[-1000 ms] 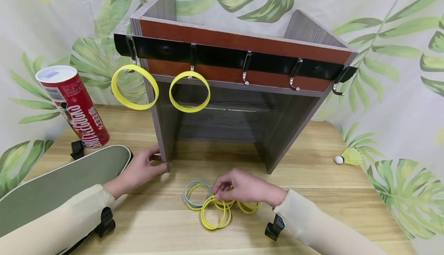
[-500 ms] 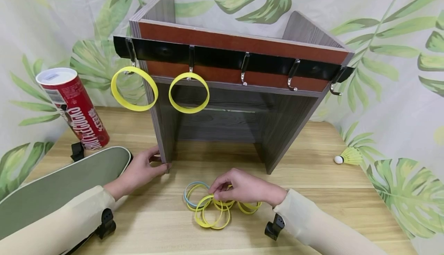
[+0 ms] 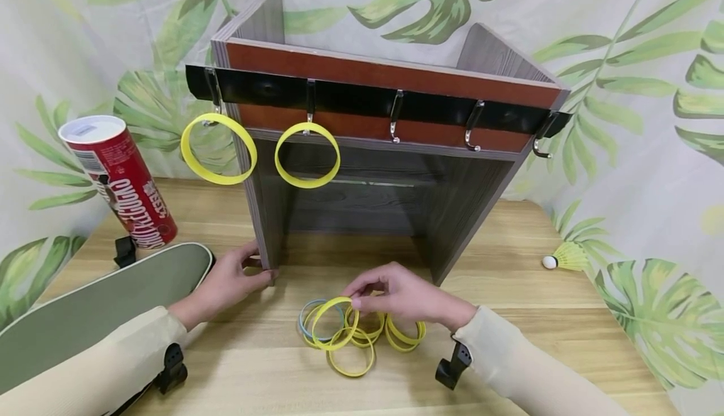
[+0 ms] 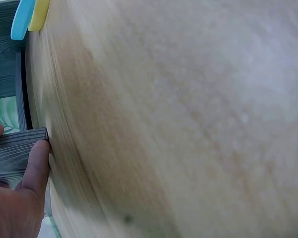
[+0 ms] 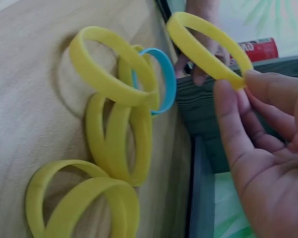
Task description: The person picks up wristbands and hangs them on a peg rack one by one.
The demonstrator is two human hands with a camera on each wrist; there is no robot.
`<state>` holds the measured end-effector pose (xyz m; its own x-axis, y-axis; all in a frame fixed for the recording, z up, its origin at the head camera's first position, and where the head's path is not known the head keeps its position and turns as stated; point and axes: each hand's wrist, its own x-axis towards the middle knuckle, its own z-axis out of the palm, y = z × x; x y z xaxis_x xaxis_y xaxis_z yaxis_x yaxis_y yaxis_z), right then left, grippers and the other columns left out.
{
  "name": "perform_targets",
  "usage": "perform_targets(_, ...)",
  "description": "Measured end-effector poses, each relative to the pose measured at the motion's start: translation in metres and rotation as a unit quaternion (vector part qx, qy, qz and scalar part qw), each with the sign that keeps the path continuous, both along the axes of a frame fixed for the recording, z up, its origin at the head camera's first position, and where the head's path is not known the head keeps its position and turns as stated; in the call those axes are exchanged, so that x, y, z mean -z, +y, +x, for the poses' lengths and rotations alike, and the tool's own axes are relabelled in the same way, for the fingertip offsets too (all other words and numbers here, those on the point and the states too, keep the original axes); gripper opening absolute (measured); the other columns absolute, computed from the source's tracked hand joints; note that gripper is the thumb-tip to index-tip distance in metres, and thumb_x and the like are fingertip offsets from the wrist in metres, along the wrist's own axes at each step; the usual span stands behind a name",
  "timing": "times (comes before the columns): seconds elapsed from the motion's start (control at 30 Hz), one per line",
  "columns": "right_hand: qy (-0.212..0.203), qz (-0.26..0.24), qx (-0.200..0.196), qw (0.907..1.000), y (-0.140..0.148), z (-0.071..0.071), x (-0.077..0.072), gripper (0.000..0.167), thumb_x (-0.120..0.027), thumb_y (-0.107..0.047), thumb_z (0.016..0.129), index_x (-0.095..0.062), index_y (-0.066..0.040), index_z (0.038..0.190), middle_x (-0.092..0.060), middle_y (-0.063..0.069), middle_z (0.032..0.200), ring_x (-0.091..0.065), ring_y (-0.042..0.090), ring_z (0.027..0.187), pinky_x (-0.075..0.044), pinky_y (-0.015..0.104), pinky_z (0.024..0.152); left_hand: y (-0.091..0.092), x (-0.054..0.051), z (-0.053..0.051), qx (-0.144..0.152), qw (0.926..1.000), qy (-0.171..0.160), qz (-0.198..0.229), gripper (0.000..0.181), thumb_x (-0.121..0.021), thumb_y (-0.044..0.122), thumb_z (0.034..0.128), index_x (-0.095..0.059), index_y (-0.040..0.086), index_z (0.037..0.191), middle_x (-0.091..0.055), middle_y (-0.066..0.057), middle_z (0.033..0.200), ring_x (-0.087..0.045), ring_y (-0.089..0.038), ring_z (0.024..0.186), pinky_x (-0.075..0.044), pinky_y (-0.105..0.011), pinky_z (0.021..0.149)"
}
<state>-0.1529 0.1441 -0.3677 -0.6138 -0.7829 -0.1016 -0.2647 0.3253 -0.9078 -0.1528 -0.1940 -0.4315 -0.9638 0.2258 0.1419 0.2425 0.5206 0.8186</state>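
Yellow ring (image 5: 201, 57) raised higher, apart from white-lettered red can (image 3: 126, 183)

Bright head view, dimmer wrist views

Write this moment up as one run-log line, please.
left hand: grips gray side panel | right hand: pinches yellow band | hook rail: two yellow bands hung | table: loose yellow bands, one blue band

Plain yellow ring (image 5: 201, 54) pinched at its edge, tilted and, far as I can tell, clear of the loose rings (image 5: 115, 144), yellow plus blue. Grey wooden stand (image 3: 367, 71), reddish front, upright behind.
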Motion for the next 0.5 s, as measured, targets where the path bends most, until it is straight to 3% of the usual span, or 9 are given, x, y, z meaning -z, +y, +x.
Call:
perform_targets(0.17,-0.003,-0.052,0.046,0.9976,0.004,-0.003,-0.009,0.025,-0.067,-0.009,0.102,-0.071,0.002,0.124,-0.072,0.027,0.112,-0.072,0.015,0.09,-0.062,0.037,0.086,0.0,0.0,0.0,0.003,1.0,0.004,0.0,0.049,-0.073,0.009,0.0943,-0.06,0.0,0.14,-0.074,-0.022,0.123,-0.072,-0.035,0.111,-0.056,-0.029,0.085)
perform_targets(0.33,0.013,-0.108,0.087,0.9903,0.008,-0.004,-0.03,0.025,-0.069,-0.008,0.101,-0.07,0.005,0.122,-0.071,0.029,0.109,-0.07,0.012,0.092,-0.061,0.03,0.086,0.001,0.001,-0.001,0.008,0.9999,0.006,0.01,0.048,-0.073,0.009,0.0943,-0.06,0.0,0.139,-0.074,-0.022,0.122,-0.072,-0.035,0.111,-0.055,-0.026,0.083)
perform_targets(0.5,0.006,-0.184,0.121,0.9754,0.01,-0.002,-0.055,0.028,-0.068,-0.007,0.101,-0.066,0.009,0.123,-0.074,0.012,0.108,-0.072,0.013,0.094,-0.062,0.031,0.088,0.0,0.001,-0.002,0.003,0.9999,0.009,0.005,0.042,-0.074,0.008,0.0934,-0.063,0.0,0.133,-0.075,-0.02,0.12,-0.073,-0.034,0.11,-0.056,-0.03,0.085)
